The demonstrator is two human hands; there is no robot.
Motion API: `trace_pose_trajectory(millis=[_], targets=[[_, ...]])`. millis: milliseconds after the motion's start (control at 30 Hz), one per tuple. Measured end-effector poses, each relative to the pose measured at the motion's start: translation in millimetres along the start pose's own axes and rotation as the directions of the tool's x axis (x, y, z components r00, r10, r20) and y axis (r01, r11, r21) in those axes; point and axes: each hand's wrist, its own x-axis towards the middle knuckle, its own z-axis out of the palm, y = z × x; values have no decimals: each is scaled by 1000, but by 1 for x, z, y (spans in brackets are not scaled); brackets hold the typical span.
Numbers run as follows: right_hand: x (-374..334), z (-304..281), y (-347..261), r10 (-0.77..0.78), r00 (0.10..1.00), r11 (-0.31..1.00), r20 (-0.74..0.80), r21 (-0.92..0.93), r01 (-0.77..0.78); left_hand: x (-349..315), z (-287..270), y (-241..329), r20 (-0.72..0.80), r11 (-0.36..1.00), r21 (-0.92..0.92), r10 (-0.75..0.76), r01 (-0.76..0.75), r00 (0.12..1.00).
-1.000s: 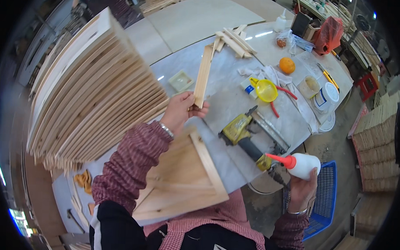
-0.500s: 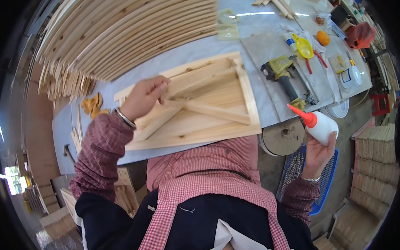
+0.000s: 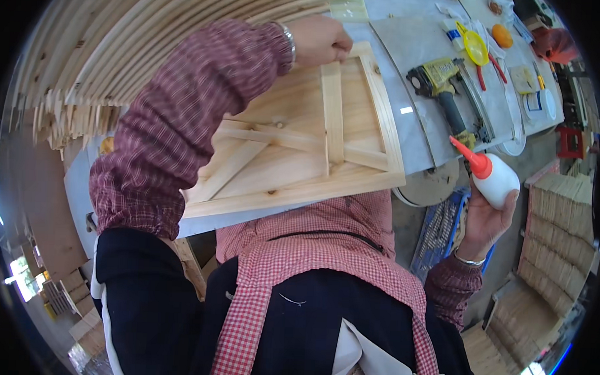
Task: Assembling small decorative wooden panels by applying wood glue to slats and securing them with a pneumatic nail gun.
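**Curling at left, gripping at right**

The left hand [image 3: 325,43]: fingers bent inward, held close together at the far rail of a framed wooden panel [image 3: 383,114]. Tips turned down and mostly hidden; cannot tell whether they pinch or only touch. The right hand [image 3: 487,224]: fingers wrapped round a white bottle [image 3: 500,181], its red nozzle [image 3: 471,157] tilted up and toward the left.

Surface and room, left to right: a big stack of boards [image 3: 100,55], edges fanned, ragged ends below. Then the pale table [image 3: 388,78], with a grey sheet [image 3: 407,42] on it bearing a yellow-and-black nail gun [image 3: 441,80]. Farther off, a yellow scoop [image 3: 475,48], red-handled pliers [image 3: 481,78], an orange fruit [image 3: 501,36]. Below the table's edge, a blue basket [image 3: 437,229]. Right, a white tub [image 3: 541,103] on the table; beyond it a red stool [image 3: 570,142] and piled boards [image 3: 556,229] on the floor side.

Panel lies flat at the near edge of the table, under the left arm. A wooden slat [image 3: 333,112] runs across it, far end just beside the left fingers, near end by a diagonal brace [image 3: 364,157]. Bottle within the right fingers, off the table, well apart from the slat.
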Motion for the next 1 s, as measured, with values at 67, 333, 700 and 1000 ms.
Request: trace_pose_trajectory(millis=[67, 333, 700, 1000], targets=[[2, 7, 8, -31, 999, 998, -18, -62, 30, 13, 24, -10, -277, 999, 45, 41, -29, 960], [11, 4, 6, -10, 995, 991, 99, -135, 23, -60, 65, 7, -537, 914, -351, -375, 204, 756], [5, 30, -43, -311, 924, 870, 221, -325, 370, -69, 120, 96, -552, 872, -321, -489, 369, 676], [-6, 27, -28, -212, 974, 893, 82, -390, 227, -73, 106, 97, -324, 744, -454, -651, 491, 687]])
